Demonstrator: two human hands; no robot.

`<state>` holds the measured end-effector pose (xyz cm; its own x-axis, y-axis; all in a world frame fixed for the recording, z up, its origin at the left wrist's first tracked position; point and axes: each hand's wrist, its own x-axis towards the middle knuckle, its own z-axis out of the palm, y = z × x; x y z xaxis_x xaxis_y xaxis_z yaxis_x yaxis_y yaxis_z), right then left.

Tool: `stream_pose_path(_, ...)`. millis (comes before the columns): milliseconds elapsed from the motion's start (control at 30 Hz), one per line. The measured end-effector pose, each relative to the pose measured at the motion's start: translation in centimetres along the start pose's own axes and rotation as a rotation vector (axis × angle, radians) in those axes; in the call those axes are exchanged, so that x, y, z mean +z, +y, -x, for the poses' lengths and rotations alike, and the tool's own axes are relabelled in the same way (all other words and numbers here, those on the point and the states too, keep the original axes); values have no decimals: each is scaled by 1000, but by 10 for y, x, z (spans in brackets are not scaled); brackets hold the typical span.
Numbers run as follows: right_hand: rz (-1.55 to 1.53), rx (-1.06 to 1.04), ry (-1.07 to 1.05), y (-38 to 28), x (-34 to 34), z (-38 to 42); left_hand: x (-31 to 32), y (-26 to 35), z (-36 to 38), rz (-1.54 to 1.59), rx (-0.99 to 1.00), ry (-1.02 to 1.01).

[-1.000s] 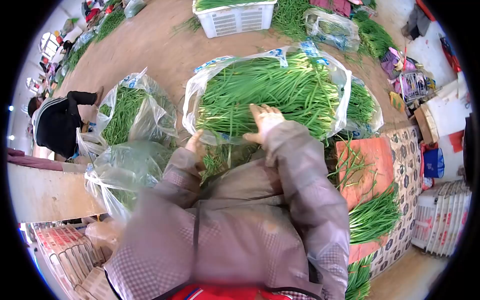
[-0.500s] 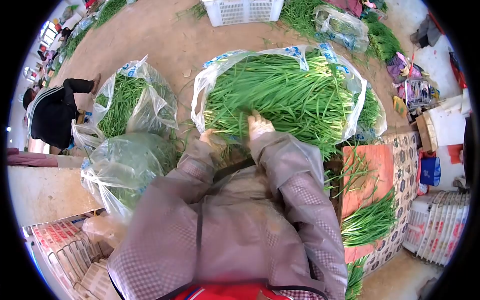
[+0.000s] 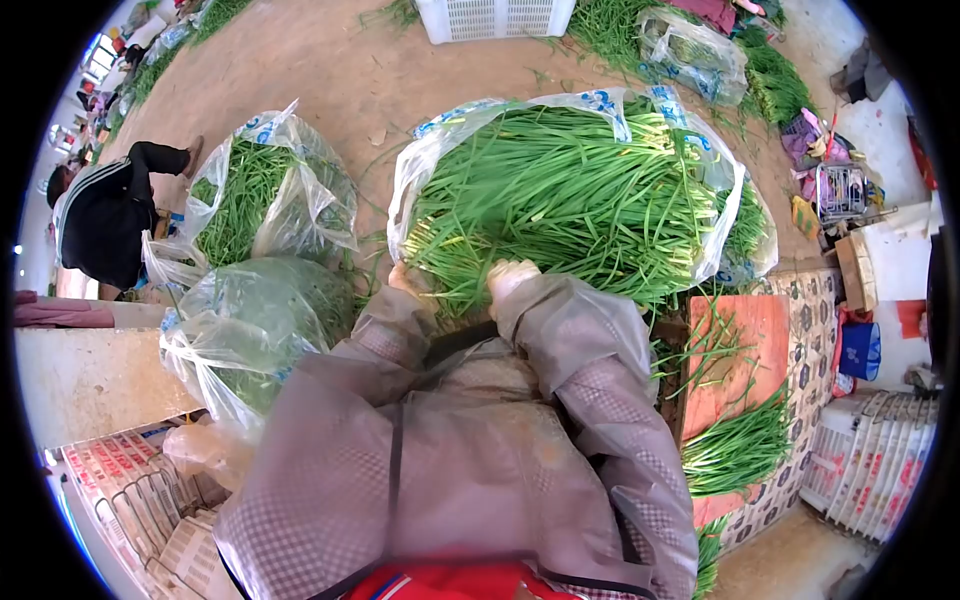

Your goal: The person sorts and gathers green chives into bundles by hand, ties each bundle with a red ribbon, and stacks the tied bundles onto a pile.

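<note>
A large pile of long green stalks (image 3: 570, 200) lies in an open clear plastic bag (image 3: 402, 190) with blue print. My left hand (image 3: 408, 280) is at the near left edge of the pile, its fingers mostly hidden beside the bag rim and the pale stalk ends. My right hand (image 3: 511, 274) rests at the near edge of the stalks, its fingers curled down against them. Whether it grips any stalks cannot be made out.
Left stand an open bag of greens (image 3: 245, 200) and a tied bag (image 3: 262, 330). A person in black (image 3: 105, 225) bends at the far left. Right is a red board (image 3: 745, 345) with loose stalks. A white crate (image 3: 495, 20) stands ahead.
My right hand has drawn back slightly toward my body, and its fingers are now curled. My left hand has shifted slightly left. Stalks near the bag's front edge have shifted.
</note>
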<state>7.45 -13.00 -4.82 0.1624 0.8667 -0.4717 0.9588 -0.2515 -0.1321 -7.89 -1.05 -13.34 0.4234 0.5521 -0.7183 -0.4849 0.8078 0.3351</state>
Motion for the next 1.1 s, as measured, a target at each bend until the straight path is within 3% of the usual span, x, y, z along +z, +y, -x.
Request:
stream_pose_path(133, 26, -105, 1, -3, 4, 5, -2, -2, -4, -32, 107, -31)
stream_pose_path(267, 6, -48, -32, -11, -3, 16, -8, -1, -1, -96, 125, -36)
stream_pose_path(367, -26, -170, -157, -7, 1, 5, -12, 0, 2, -120, 142, -33)
stream_pose_path(500, -35, -132, 32, 6, 3, 10, -15, 0, 0, -162, 147, -29)
stream_pose_path(567, -91, 0, 142, 9, -6, 10, -15, 1, 0, -188, 157, -30)
stream_pose_path(600, -286, 104, 5, 10, -9, 7, -16, 2, -1, -198, 165, -30)
stream_pose_path(700, -324, 187, 74, 7, -9, 8, -17, 4, 1, -252, 210, -35)
stream_pose_path(767, -326, 243, -41, 6, 7, -5, -14, 7, 4, -312, 210, -3)
stream_pose_path(800, -298, 260, -57, 5, 8, -7, -5, 12, 16, -370, 41, 127)
stream_pose_path(833, -275, 275, -72, 4, 10, -9, -7, 12, 14, -369, 42, 126)
stream_pose_path(1100, -123, 164, -105, -8, 14, -6, -21, 4, 3, -247, 70, -7)
